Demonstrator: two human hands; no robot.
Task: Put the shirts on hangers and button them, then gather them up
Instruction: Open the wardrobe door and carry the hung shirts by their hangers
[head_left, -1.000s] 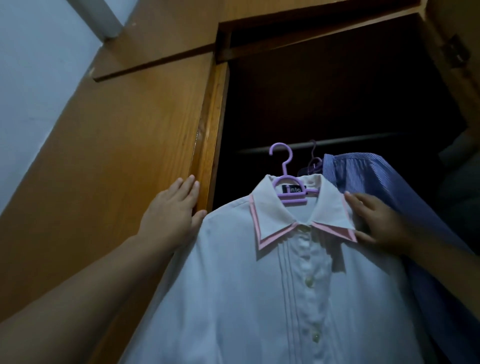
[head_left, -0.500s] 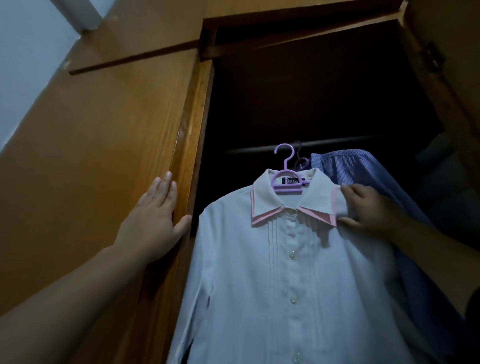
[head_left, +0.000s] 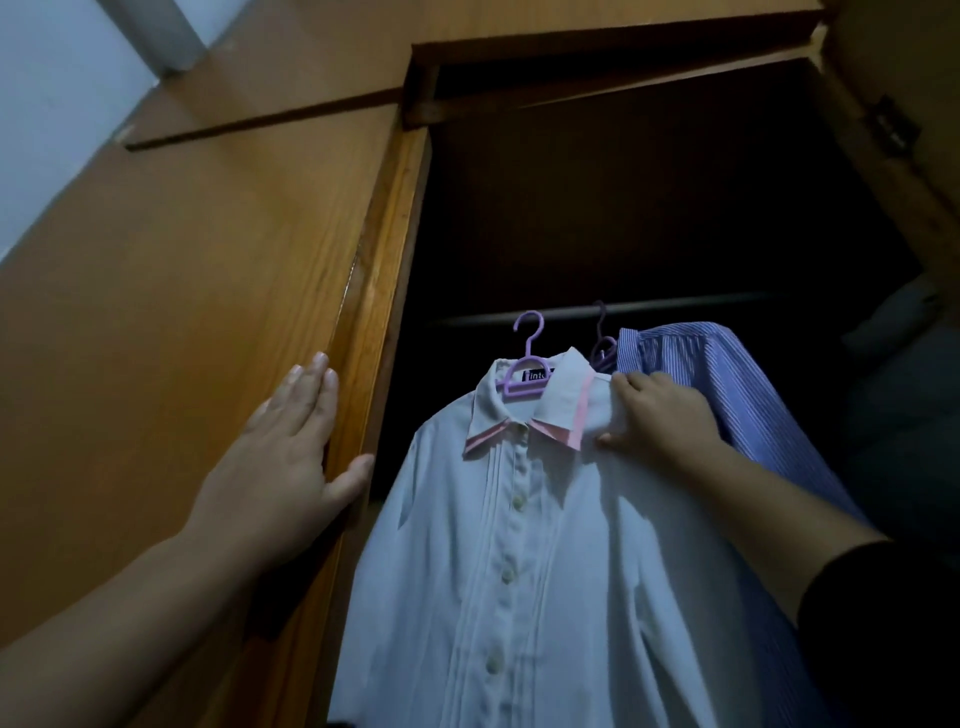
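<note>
Left hand (head_left: 283, 452) flat against wooden wardrobe door (head_left: 171, 322), fingers straight, thumb hooked round door edge, holding nothing. Right hand (head_left: 660, 415) grasps shoulder of white shirt (head_left: 519, 561) just beside pink-edged collar (head_left: 524, 415), fingers curled into cloth. White shirt buttoned, on lilac hanger (head_left: 524, 364), held up in front of dark wardrobe opening; hook just below rail (head_left: 649, 306), cannot tell if on it. Blue striped shirt (head_left: 727, 384) on second hanger (head_left: 602, 343) close behind, right of white one.
</note>
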